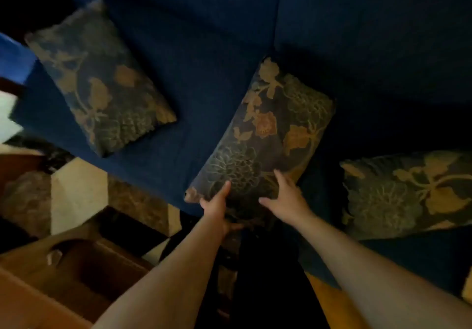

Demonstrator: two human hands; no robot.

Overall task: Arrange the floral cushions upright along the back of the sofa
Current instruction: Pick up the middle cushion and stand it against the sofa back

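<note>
Both hands are on the middle floral cushion (265, 134), a dark rectangular fabric one w/ gold leaves, a reddish flower and outlined chrysanthemums. Left hand (217, 208) has a grasping grip on its near lower corner: thumb up on the patterned face, fingers curled under the edge. Right hand (288, 198) lies flat & spread on the near face, fingers pointing up the fabric; its grip is released, pressing rather than clutching. Cushion sits at a slant approx. mid-sofa, its far end toward the backrest beside the seam between two back sections, its near end at the seat's front edge. Dark blue fabric sofa (204, 47) fills the upper part of the head view. Second floral cushion (99, 81), same pattern, lies well apart to the left, near the sofa arm, also slanted; can't tell if it leans or lies flat. Third floral cushion (408, 193) lies just right of the held one, on the seat, long side across the view, not touching either hand. Patterned beige-and-dark floor (79, 190) shows at lower left, w/ a brown wooden table (76, 272) close to the left forearm. Lighting is dim, details murky.
</note>
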